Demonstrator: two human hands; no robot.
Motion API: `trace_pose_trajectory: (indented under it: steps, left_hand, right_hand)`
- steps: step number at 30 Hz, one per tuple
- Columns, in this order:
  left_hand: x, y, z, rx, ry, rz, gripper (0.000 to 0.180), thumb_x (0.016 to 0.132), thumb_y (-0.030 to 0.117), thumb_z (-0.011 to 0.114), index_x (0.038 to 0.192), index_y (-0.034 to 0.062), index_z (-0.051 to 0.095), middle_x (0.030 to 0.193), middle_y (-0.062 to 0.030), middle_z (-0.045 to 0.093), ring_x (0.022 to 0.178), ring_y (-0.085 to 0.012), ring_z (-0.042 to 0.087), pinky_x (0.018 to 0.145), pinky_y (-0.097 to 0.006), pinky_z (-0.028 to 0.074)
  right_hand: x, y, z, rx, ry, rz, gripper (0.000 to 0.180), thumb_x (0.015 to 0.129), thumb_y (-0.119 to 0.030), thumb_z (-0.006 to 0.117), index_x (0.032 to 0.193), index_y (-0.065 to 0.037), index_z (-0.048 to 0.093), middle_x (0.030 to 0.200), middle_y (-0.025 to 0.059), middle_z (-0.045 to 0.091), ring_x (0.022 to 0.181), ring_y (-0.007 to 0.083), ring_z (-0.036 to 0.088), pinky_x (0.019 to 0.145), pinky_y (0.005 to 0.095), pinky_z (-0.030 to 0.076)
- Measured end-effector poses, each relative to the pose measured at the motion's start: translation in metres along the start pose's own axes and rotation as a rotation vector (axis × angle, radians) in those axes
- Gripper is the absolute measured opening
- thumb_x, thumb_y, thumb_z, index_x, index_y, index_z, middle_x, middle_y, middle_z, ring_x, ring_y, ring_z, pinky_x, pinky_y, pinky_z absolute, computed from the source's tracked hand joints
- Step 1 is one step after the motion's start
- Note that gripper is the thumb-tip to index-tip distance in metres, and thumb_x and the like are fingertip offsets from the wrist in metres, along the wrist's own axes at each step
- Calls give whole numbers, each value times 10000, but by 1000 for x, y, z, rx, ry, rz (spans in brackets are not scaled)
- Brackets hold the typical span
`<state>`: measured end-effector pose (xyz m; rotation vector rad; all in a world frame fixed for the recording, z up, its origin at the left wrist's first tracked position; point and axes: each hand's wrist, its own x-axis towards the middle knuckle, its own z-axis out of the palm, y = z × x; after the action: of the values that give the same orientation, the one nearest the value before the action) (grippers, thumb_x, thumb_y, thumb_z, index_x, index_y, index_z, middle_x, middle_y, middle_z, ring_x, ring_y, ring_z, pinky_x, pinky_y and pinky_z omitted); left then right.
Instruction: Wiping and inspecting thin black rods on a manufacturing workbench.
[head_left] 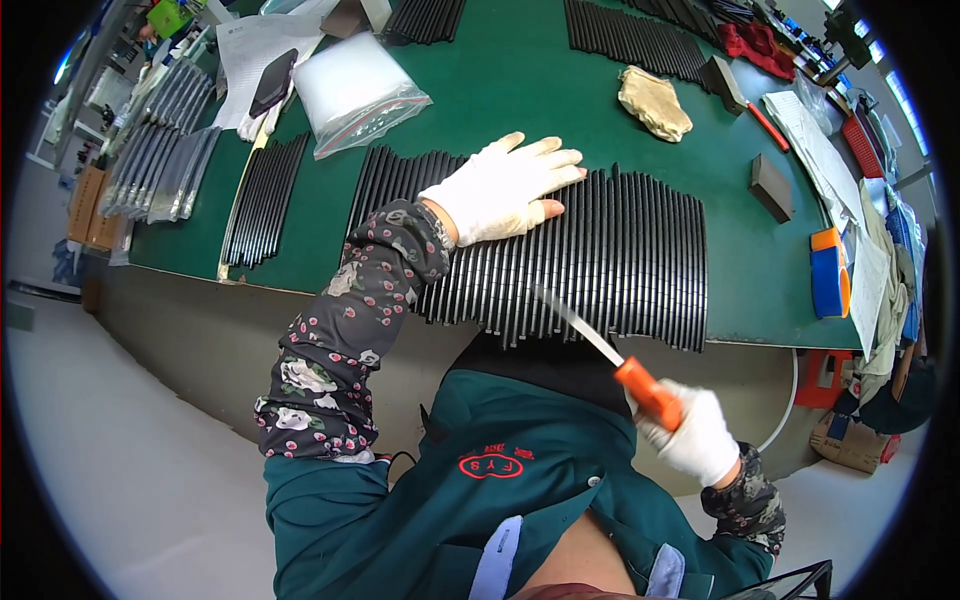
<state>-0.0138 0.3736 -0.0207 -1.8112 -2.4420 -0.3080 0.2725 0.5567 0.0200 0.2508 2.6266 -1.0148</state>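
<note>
My left hand (505, 190), in a white glove with bare fingertips, lies flat with fingers spread across a row of black rods (640, 260). The rods lie side by side, their near ends reaching past the table's front edge. In my gloved right hand (695, 435), closed round its orange handle, is a file (590, 335) with a narrow, flat metal blade. Its blade slants up and left over the near ends of the rods. Whether the tip touches them I cannot tell.
On the green table (500, 90) lie a smaller rod bundle (265, 200), a clear plastic bag (360, 85), a phone (272, 82), a crumpled beige glove (655, 103), a dark block (771, 188) and blue-orange tape rolls (829, 273). More rods (635, 40) lie at the back.
</note>
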Motion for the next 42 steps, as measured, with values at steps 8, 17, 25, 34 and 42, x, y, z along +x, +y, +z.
trace_pose_trajectory:
  steps: [8,17,25,34,42]
  left_hand:
    - [0,-1,2,-13,44,21,491,886,262,570,1340,114,457,1412,-68,435,1339,-252,363,1096,-465,290]
    - [-7,-13,-15,-170,61,-45,558,911,255,543,1410,106,345,1503,-112,276,1401,-298,234,1120,-488,222]
    - [-94,-55,-29,93,-21,-195,527,888,224,566,1381,119,408,1447,-79,391,1372,-260,312,1129,-477,221]
    - [-97,-52,-24,109,76,-205,484,878,184,570,1345,133,453,1422,-54,429,1352,-236,351,1117,-476,234]
    - [-99,-56,-19,127,113,-186,484,866,201,597,1332,142,481,1405,-35,455,1335,-216,382,1102,-498,253]
  right_hand:
    - [7,-5,-1,-32,-53,20,214,756,-225,696,842,-61,589,660,177,596,632,378,597,611,415,489]
    - [8,-7,4,97,-12,-29,225,746,-211,706,895,-68,617,685,162,610,634,362,599,616,390,495]
    - [15,-28,2,-42,-137,-82,230,742,-225,704,913,-95,622,665,149,608,628,345,611,599,393,496]
    - [33,-42,3,-98,-44,-72,222,727,-232,707,864,-82,616,654,142,610,620,337,615,600,389,498]
    - [37,-62,9,-272,-97,-283,219,693,-197,680,875,-93,617,655,134,607,600,322,610,597,375,505]
